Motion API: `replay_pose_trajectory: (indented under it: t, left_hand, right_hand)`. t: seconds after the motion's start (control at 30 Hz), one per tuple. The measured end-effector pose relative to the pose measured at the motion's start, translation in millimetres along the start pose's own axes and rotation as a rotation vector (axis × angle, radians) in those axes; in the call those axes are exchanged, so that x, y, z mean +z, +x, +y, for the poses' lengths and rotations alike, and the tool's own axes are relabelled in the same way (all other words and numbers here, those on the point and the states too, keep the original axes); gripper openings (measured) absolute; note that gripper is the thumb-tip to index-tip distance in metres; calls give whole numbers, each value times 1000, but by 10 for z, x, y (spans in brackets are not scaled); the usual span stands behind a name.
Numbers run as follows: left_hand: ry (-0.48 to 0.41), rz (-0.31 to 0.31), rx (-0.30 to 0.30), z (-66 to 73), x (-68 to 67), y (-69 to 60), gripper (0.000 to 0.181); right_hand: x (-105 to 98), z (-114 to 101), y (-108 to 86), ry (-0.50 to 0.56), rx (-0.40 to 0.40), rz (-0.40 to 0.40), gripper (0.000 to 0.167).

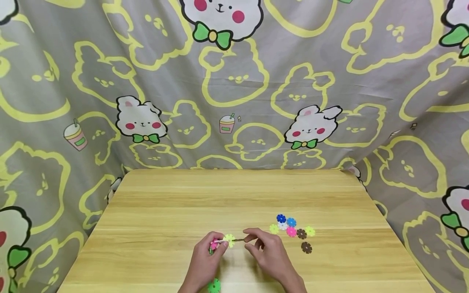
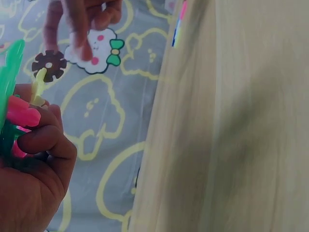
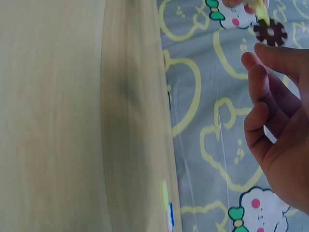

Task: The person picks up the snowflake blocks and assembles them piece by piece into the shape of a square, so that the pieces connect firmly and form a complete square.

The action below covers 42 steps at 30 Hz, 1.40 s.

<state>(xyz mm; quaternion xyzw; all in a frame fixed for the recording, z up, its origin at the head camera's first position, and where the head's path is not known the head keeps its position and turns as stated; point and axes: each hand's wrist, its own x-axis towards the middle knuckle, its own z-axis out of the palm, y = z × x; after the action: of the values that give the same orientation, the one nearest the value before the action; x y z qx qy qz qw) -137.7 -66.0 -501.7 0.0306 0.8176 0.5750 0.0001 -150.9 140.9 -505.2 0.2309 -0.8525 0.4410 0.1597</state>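
My left hand grips a small chain of joined plastic snowflake discs above the table. Green and pink discs sit in the palm, partly hidden by curled fingers. A yellow-green disc sticks out past the thumb, and slotted into it is a brown disc at the chain's right end. Beside that brown disc hovers my right hand, its thumb and forefinger parted and its other fingers loosely bent. Nothing lies between the right fingertips; whether one still touches the disc's edge, I cannot tell.
Several loose discs lie right of the hands on the wooden table: dark blue, light blue, white, pink, yellow-green and brown. A green disc is near the left wrist. A patterned curtain surrounds the table.
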Motion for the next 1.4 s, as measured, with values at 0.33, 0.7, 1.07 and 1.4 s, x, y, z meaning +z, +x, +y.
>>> replay_pose_trajectory:
  t: [0.33,0.7,1.07,1.4]
  left_hand:
    - [-10,41,17,-35,-40,34,14]
    - [-53,52,-1,-36,-36,28,13]
    - [-45,46,-8,-38,-36,32,13]
    - [-59,41,-28,-65,-20,33,12]
  right_hand:
    - [-251,229,-71,-155,278,73,29]
    - [-602,490,-230,-359,665,46,14]
    - [-709,566,-321,-395,763,-13,17]
    - [-832,621,-389,-434,906,-63,33]
